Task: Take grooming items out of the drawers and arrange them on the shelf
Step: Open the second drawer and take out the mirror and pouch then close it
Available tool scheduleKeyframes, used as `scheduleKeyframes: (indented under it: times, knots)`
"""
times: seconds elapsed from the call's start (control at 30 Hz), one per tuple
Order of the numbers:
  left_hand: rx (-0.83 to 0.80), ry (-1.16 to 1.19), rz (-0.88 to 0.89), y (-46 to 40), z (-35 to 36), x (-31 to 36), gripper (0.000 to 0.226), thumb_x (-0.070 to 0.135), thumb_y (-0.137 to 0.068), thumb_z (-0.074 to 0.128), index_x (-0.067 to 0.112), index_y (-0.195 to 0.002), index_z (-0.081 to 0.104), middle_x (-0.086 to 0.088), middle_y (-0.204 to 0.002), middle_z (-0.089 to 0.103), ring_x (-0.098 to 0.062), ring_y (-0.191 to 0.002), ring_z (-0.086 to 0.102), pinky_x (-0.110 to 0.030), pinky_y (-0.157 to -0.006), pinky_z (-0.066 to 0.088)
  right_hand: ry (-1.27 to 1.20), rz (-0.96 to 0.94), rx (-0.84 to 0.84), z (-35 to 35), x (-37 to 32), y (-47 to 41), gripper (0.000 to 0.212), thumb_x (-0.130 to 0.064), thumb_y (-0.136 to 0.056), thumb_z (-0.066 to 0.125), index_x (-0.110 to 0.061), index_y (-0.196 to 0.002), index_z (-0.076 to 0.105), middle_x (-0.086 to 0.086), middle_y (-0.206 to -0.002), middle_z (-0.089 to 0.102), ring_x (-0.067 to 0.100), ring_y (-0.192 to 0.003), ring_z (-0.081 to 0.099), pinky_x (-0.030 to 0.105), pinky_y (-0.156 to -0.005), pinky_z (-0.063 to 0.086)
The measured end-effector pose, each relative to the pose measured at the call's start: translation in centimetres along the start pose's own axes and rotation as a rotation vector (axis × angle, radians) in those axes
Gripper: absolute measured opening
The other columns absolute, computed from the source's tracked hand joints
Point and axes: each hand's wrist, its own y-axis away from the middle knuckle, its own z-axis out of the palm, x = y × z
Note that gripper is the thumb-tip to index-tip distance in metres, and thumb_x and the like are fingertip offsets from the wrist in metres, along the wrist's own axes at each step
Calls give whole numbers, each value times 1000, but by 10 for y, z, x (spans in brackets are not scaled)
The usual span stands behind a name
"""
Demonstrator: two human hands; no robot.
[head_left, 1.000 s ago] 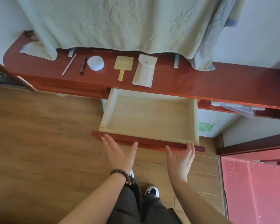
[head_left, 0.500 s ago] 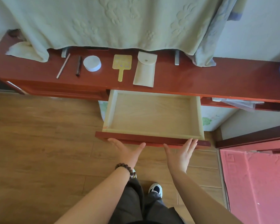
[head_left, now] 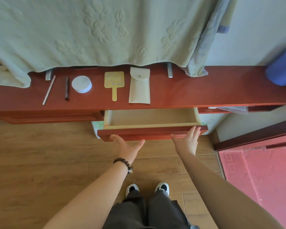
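Along the red wooden shelf [head_left: 205,91] lie a thin white stick [head_left: 49,90], a dark pencil [head_left: 66,88], a round white jar [head_left: 81,84], a yellow hand mirror [head_left: 114,82] and a pale pouch with a snap flap [head_left: 139,85]. Below the shelf, the middle drawer [head_left: 151,117] stands partly out, and the part of its pale inside that shows holds nothing. My left hand [head_left: 128,147] presses flat on the drawer's red front at the left. My right hand [head_left: 187,140] presses on the front at the right, fingers straight.
A pale green towel [head_left: 97,32] hangs over the back of the shelf. A blue object [head_left: 281,70] sits at the shelf's right end. Another drawer [head_left: 221,109] to the right is ajar with papers in it. A red mat [head_left: 261,176] lies on the wooden floor at right.
Both hands have pushed the drawer in toward the shelf; it now sticks out much less than a second ago. The items on the shelf stay where they were.
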Motion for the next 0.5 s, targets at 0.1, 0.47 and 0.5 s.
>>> scheduleKeyframes:
  times: [0.1, 0.47, 0.5]
  knots:
    - [31, 14, -23, -10, 4, 13, 131, 46, -75, 75, 12, -142, -32, -4, -156, -27, -22, -148, -4, -39, -120, 7, -36, 63, -16, 5, -3, -9, 106, -44, -83, 67, -3, -150, -4, 11, -160, -11, 25, -148, -1, 43, -119, 13]
    - [101, 7, -58, -49, 14, 45, 130, 40, -74, 78, 14, -144, -30, -2, -156, -28, -22, -148, -2, -36, -118, 7, -92, 48, -154, 8, -29, -51, 103, -35, -86, 64, -8, -149, -13, 3, -159, -20, 30, -143, 25, 43, -110, 32]
    - [98, 3, -55, -54, 13, 47, 130, 40, -75, 77, 15, -144, -30, -1, -156, -28, -22, -148, -2, -36, -118, 7, -94, 40, -159, 8, -30, -55, 102, -34, -87, 64, -8, -149, -13, 3, -159, -20, 29, -144, 23, 44, -111, 31]
